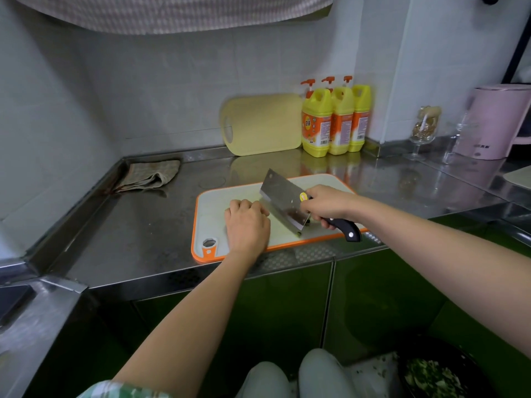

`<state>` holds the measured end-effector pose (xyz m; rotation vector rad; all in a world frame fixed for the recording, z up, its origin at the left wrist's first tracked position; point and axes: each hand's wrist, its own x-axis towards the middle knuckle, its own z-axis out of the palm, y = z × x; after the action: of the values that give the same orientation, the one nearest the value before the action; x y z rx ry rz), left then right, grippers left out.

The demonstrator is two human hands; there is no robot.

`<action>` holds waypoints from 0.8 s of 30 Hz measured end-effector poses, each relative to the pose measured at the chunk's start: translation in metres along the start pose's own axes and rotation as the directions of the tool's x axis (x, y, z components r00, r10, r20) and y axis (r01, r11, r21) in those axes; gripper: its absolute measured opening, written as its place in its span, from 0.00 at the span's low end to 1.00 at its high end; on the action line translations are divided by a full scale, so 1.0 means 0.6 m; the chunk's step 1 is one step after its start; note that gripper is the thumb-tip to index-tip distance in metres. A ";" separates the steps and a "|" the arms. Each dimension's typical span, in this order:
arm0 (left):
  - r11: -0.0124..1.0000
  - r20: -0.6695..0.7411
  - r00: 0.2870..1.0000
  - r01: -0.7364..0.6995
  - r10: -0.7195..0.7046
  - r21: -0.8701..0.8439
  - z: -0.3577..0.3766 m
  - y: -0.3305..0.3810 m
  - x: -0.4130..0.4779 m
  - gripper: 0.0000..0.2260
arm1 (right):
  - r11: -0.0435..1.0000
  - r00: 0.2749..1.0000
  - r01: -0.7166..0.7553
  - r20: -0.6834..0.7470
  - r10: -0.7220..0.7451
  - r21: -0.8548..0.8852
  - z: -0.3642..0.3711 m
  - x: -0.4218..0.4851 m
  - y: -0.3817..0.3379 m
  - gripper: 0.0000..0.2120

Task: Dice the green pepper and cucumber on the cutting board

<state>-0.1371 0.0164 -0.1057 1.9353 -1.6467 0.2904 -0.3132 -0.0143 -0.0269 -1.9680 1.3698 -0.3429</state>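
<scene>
While the left hand (247, 225) lies knuckles-up, fingers curled, on the white orange-rimmed plastic cutting board (212, 206), whatever it pins is hidden; neither pepper nor cucumber shows plainly. The right hand (327, 203) wraps the black handle of the broad steel cleaver (283, 201), blade tilted beside those knuckles. Chopping seems underway; the next stroke needs tucked fingertips.

Steel cleaver (283, 201) over orange-rimmed cutting board (212, 209)

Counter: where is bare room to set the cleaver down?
Bare counter lies left of the cutting board, up to the cloth, and in the strip between it and the bottles. Crowded: the board itself, and the right end with glass and kettle.
</scene>
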 end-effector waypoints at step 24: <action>0.724 0.224 0.966 0.247 -0.130 -0.644 -0.021 0.054 0.015 0.15 | 0.992 0.967 0.024 -0.250 -0.055 -0.125 0.007 -0.005 -0.008 0.10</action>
<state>-0.1640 0.0136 -0.0820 1.5558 -1.3595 -0.5070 -0.3084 -0.0088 -0.0261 -2.1098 1.5432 -0.5575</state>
